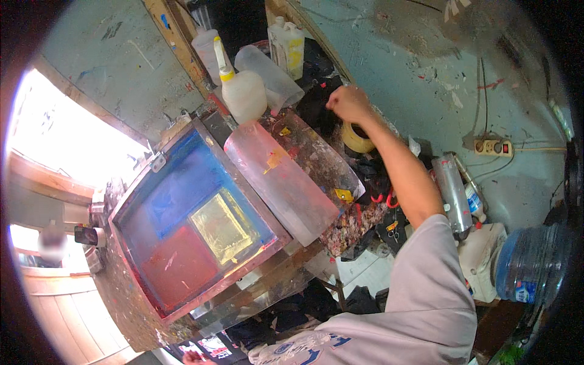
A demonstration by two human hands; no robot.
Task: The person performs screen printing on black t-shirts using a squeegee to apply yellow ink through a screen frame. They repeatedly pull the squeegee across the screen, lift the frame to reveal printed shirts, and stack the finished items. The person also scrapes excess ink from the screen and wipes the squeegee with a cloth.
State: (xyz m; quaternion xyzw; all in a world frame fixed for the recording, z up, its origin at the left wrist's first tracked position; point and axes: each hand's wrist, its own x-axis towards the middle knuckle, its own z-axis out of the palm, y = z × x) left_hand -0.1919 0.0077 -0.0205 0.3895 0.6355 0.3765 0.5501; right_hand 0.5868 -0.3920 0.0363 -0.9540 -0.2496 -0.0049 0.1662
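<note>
My right hand (345,102) is raised at the back of the cluttered bench, fingers curled beside dark material (322,94); what they hold, if anything, is unclear. A roll of tan tape (356,139) lies below it. A white jug (243,94) with a yellow-collared nozzle stands to its left, near clear cylinders (264,73) and a yellow-stained container (286,45). A pink-stained translucent cylinder (280,182) lies beside a framed screen (176,194) with blue, red and yellow areas. My left hand (196,358) shows partly at the lower edge, by dark printed fabric (216,345).
Red-handled scissors (390,201), a clear tube (451,191), a white bottle (474,204) and a large blue water bottle (526,267) are on the right. A power strip (493,147) hangs on the wall. A bright window (61,121) is at left; a phone (88,235) sits beside the frame.
</note>
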